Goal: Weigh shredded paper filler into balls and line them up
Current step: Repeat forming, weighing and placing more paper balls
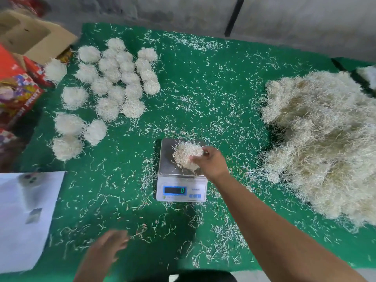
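Over scale (pixel 181 171) right hand (pixel 211 162) grips paper wad (pixel 186 156)

You are working at a small packing workshop bench: a green mat (pixel 203 88) is lying over the table, printed cartons (pixel 18 86) are piling up at nine o'clock, and a bare concrete wall (pixel 183 9) is rising at twelve.

from my remote seat: a matt green felt-like table cover (pixel 203 94), rough and littered with thin paper shreds. the scale (pixel 181 180) shows a brushed metal pan, dull sheen, over a smooth pale plastic body. the wad (pixel 186 156) on it, the balls (pixel 114 78) and the heap (pixel 325 139) are wiry cream shredded paper. brown matt cardboard box (pixel 30 35); glossy printed red cartons (pixel 16 86); smooth white sheet (pixel 24 216).
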### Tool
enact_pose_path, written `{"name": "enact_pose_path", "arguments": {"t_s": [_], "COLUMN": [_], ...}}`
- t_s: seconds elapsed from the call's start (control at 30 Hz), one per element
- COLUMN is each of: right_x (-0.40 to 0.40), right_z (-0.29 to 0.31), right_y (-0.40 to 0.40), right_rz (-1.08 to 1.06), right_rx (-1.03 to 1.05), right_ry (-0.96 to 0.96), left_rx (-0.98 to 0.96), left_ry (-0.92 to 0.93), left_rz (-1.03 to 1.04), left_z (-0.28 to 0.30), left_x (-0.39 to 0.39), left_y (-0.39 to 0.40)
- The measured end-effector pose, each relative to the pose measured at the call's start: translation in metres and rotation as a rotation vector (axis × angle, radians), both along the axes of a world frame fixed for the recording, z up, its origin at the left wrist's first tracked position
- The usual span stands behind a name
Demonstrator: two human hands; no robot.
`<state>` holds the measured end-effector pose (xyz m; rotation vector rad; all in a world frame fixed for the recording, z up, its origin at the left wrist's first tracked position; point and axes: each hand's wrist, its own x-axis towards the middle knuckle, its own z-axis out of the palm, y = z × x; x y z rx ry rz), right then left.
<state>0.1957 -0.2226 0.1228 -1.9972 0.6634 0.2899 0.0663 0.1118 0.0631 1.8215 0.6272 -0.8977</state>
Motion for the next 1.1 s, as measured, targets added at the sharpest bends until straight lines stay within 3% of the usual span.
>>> {"name": "enact_pose_path", "arguments": {"t_s": [0.2,0.33,0.47,0.57,0.8,1.1], "right_x": [0.025,0.004,-0.044,-0.083,-0.133,-0.131], "right_z": [-0.045,-0.041,-0.028,-0.018,-0.005,0.004], "right_y": [0.009,-0.007,-0.024,-0.03,-0.05,-0.059], "right_rz": [-0.016,-0.179,-0.276,-0.36,-0.434,-0.444], "right_rx": [0.037,0.062,-0.06,-0.036,-0.047,-0.04], "right_ry": [-0.017,-0.121,-0.152,-0.183,-0.184,-0.176], "left_rx": [0.025,0.038,0.011,-0.016,-0.09,-0.108], "left_ry": [0.173,0.072,-0.115,-0.196,-0.239,-0.238], "left_rz": [0.257,0.328,0.28,0.223,0.083,0.037], "left_z": [-0.036,-0.031,-0.008,0.005,0.008,-0.005], "left_x": [-0.037,-0.039,-0.021,-0.002,0.028,0.038], "left_y": [0.076,0.084,0.062,0.043,0.009,0.005]}}
